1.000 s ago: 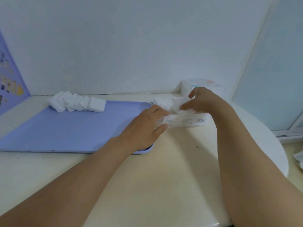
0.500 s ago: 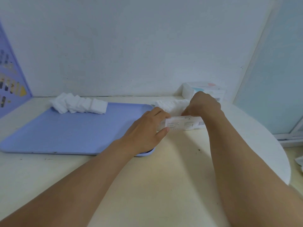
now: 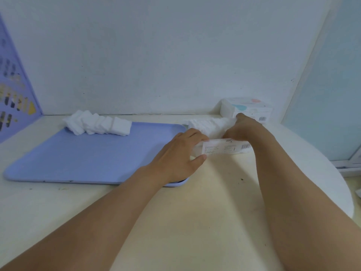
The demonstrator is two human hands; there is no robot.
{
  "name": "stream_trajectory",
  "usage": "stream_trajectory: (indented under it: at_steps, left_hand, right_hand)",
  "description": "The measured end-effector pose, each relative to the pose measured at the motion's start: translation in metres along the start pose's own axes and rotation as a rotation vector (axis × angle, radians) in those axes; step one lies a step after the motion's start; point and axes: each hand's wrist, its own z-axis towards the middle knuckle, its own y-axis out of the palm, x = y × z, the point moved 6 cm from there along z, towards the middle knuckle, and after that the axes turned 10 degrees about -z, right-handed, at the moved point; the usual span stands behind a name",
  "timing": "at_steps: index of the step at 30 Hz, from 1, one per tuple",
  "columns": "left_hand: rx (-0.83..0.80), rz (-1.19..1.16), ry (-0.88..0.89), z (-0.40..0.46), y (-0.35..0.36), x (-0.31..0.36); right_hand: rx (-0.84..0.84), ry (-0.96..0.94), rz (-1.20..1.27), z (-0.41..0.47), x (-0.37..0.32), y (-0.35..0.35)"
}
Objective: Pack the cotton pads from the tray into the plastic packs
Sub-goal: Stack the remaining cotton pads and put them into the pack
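A clear plastic pack (image 3: 224, 148) with a printed label lies just right of the blue tray (image 3: 82, 157). My left hand (image 3: 180, 153) grips the pack's left end, thumb below and fingers above. My right hand (image 3: 243, 129) is at the pack's upper right edge, fingers curled onto a row of white cotton pads (image 3: 207, 124) lying behind the pack; the fingertips are hidden. A second row of cotton pads (image 3: 99, 125) rests on the tray's far left corner.
A filled pack of cotton pads (image 3: 247, 108) stands against the wall at the back right. The cream table (image 3: 195, 222) curves away at its right edge. A purple poster (image 3: 13, 94) leans at the far left.
My right hand has come down from above the pack onto the cotton pads behind it. My left hand keeps its hold on the pack's left end.
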Motion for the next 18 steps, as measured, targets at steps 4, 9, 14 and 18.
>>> stream_trajectory:
  at_steps: [4,9,14,18]
  left_hand:
    - [0.165,-0.252,-0.103,0.003,-0.021,-0.005]
    - [0.565,-0.224,-0.303,-0.008,-0.088,-0.037]
    - [0.726,-0.115,-0.550,-0.048,-0.157,-0.080]
    - [0.984,-0.216,-0.737,-0.094,-0.200,-0.119]
  right_hand:
    - [0.254,-0.199,0.140,-0.024,-0.018,-0.023]
    - [0.359,-0.661,0.627,-0.095,-0.095,-0.024]
    - [-0.009,-0.739,0.538,-0.114,-0.176,0.038]
    - [-0.059,-0.744,0.446,-0.100,-0.239,0.053]
